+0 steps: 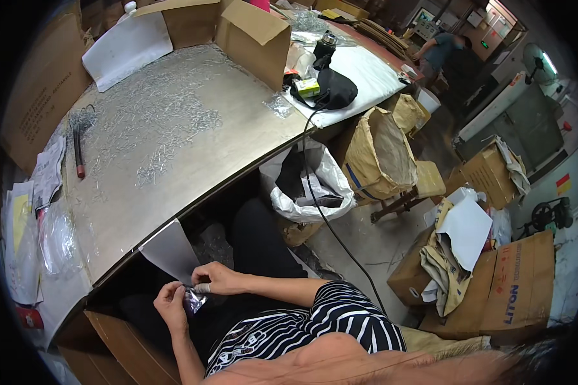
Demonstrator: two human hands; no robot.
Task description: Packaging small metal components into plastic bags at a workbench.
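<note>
Over my lap, just below the table edge, my left hand [171, 304] pinches one side of a small shiny clear packet [195, 300]. The fingers of my right hand [219, 278] close on its other side, and one of them has a pale wrap round it. What is inside the packet is too small to tell. Beyond my hands a whitish sheet [171, 248] slopes down from the table's edge. Many thin silvery metal pieces [154, 115] lie scattered over the metal-topped table [131, 221]. A dark stick with a red end [79, 151] rests at their left.
Cardboard flaps [253, 42] border the table's far side. Plastic bags and papers [51, 237] lie at left. A white sack [308, 186], a brown paper sack [379, 154] and cartons [494, 289] stand at right. A black cable [340, 237] hangs down. Another person [438, 51] bends far off.
</note>
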